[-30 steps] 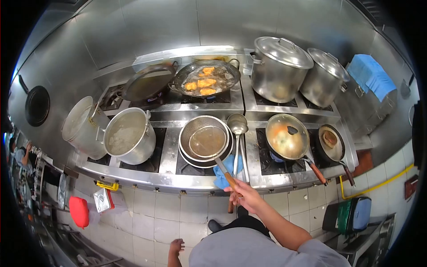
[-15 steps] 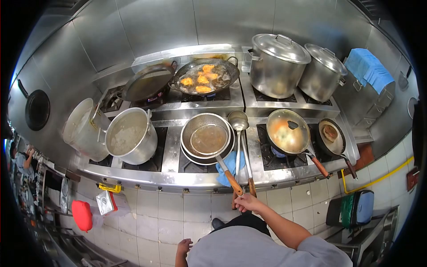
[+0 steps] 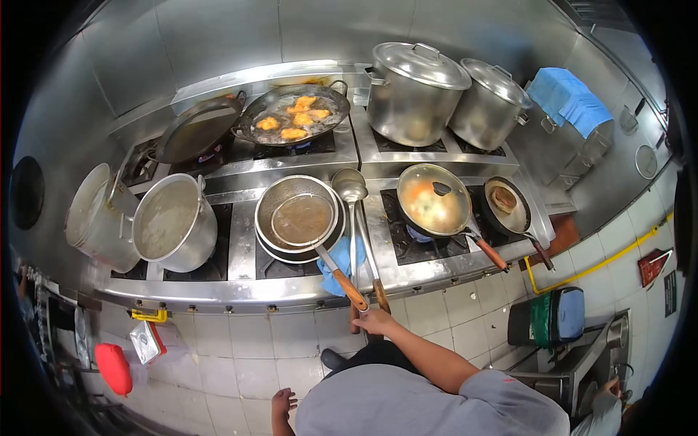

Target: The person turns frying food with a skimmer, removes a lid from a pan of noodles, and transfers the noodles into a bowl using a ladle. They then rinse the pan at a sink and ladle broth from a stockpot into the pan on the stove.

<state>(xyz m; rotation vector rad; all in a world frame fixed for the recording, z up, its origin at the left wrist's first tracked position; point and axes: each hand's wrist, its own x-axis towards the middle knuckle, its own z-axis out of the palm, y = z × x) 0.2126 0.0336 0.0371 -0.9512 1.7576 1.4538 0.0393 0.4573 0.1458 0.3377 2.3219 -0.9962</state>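
My right hand (image 3: 375,322) is closed at the tip of the wooden handle of a deep round metal strainer (image 3: 270,195), which rests on stacked pans on the front burner. Beside that handle lie a ladle (image 3: 350,184) and a second long-handled utensil (image 3: 371,260), their handles reaching past the stove edge near my hand. A blue cloth (image 3: 333,278) is bunched beneath the handles. Down by my side hangs my left hand (image 3: 284,402), fingers loosely bent and apart, with nothing in it.
Fried pieces (image 3: 294,134) bubble in a back wok (image 3: 251,120). A large pot (image 3: 211,243) stands front left, a lidded pan (image 3: 434,196) and small pan (image 3: 507,206) front right, lidded stockpots (image 3: 411,109) behind. At right, another person's hand (image 3: 611,389) shows.
My view has turned to the right, so the stove sits further left in it. Another person's arm has come into view at the lower right. My right hand stays at the strainer's handle.
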